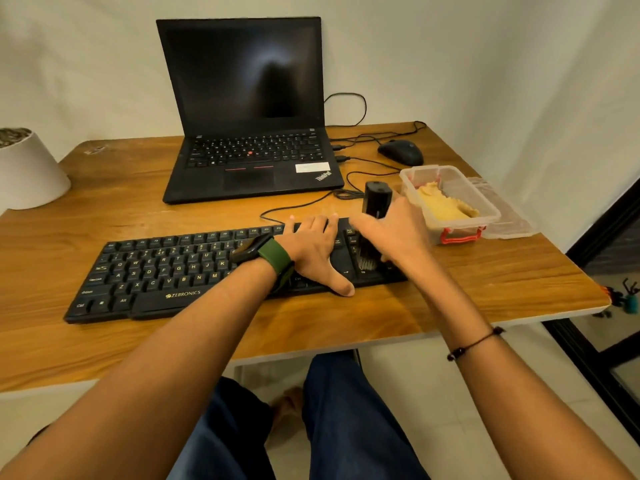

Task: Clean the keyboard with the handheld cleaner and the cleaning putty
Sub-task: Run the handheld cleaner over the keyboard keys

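Observation:
A black keyboard (166,271) lies along the front of the wooden desk (485,282). My left hand (315,251) rests flat on its right part, fingers straight and the thumb over the front edge. My right hand (394,230) grips a black handheld cleaner (375,202) upright, its brush tip down on the number pad keys. Yellow cleaning putty (443,206) sits in a clear plastic box (491,211) with red clips, just right of my right hand.
An open black laptop (249,109) stands behind the keyboard, with cables and a black mouse (401,151) to its right. The box's clear lid (509,216) lies beside it. A white pot (27,171) stands at the left edge. The desk's right edge is close.

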